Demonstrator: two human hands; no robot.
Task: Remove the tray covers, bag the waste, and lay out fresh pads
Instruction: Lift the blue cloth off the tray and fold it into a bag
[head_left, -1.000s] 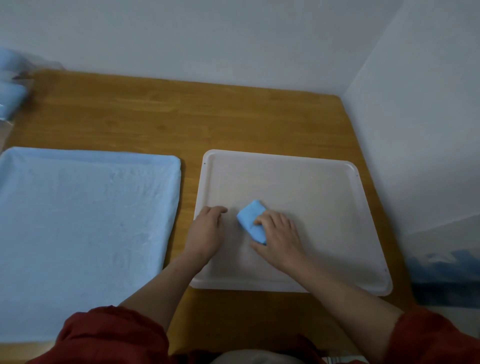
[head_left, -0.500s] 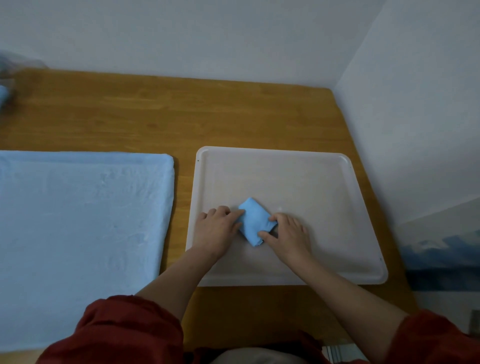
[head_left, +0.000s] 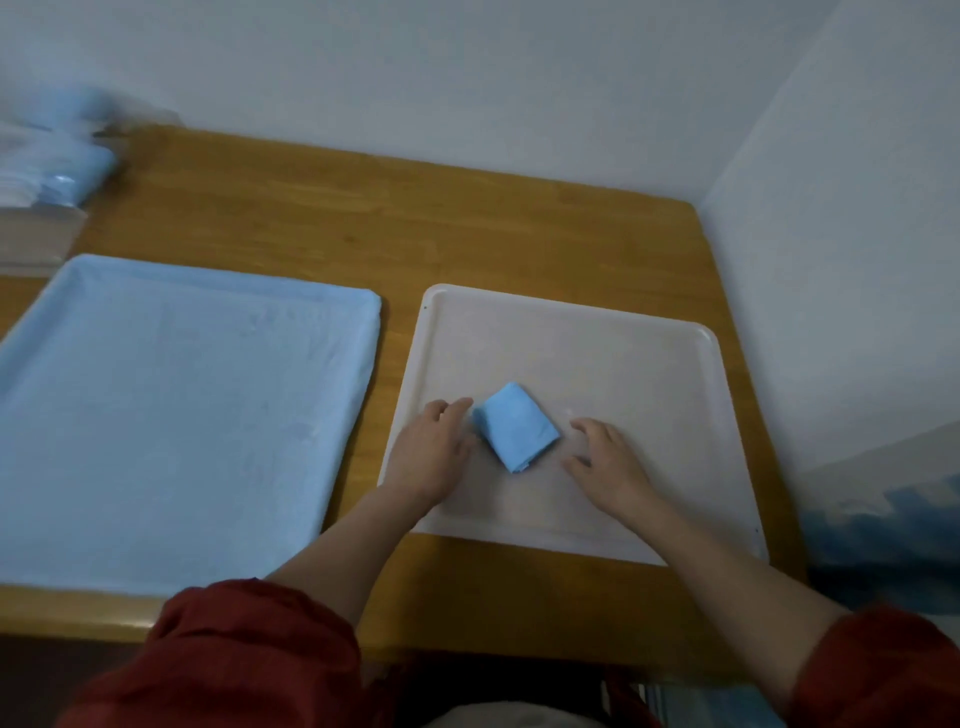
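On the right half of the wooden desk (head_left: 322, 223), a bare white tray (head_left: 649, 358) lies flat, its right rim near the desk's edge and the side wall (head_left: 841, 249), with a broad band of bare wood beyond its far rim. A folded blue pad (head_left: 519, 428) rests left of the tray's centre, set diagonally. The left hand (head_left: 431, 452) lies beside the pad's left edge, fingers (head_left: 457, 408) relaxed; contact seems likely but is unclear. The right hand (head_left: 608, 462) sits just right of the pad, apart from it, fingers (head_left: 587, 428) loosely curled, holding nothing. Open tray floor extends beyond and right of the pad. A narrow strip of desk separates this tray from the blue-covered tray (head_left: 171, 415) at left.
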